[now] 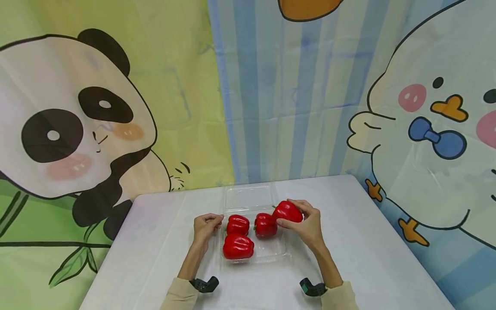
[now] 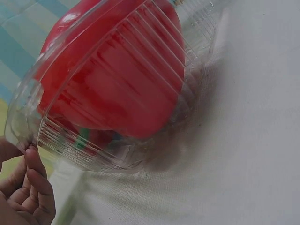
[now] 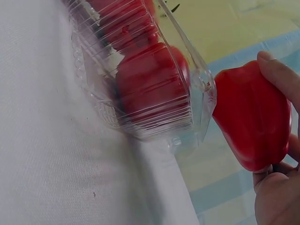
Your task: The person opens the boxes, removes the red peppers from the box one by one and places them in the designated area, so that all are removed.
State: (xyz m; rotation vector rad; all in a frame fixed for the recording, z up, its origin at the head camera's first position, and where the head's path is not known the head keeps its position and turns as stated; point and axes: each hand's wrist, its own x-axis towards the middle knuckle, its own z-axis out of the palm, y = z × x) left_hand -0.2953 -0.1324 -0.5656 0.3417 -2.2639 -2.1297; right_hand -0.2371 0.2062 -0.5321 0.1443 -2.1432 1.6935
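Observation:
My right hand [image 1: 311, 226] grips a red bell pepper [image 1: 287, 211] between thumb and fingers, above the back right corner of a clear plastic clamshell box [image 1: 271, 249]. In the right wrist view this held pepper [image 3: 253, 115] is outside the box wall, right by the rim. At the box's left side, my left hand [image 1: 205, 229] pinches the rim, as the left wrist view shows at the fingertips [image 2: 32, 153]. Inside lie three more red bell peppers: one at back left [image 1: 238, 224], one at back middle [image 1: 265, 225], one at front left [image 1: 238, 246].
The box's clear lid [image 1: 248, 198] lies folded back toward the far edge of the white table [image 1: 155, 249]. Behind the table hangs a cloth backdrop [image 1: 267, 94] with cartoon animals. Dark wrist-worn devices sit on the left wrist [image 1: 205, 284] and the right wrist [image 1: 312, 287].

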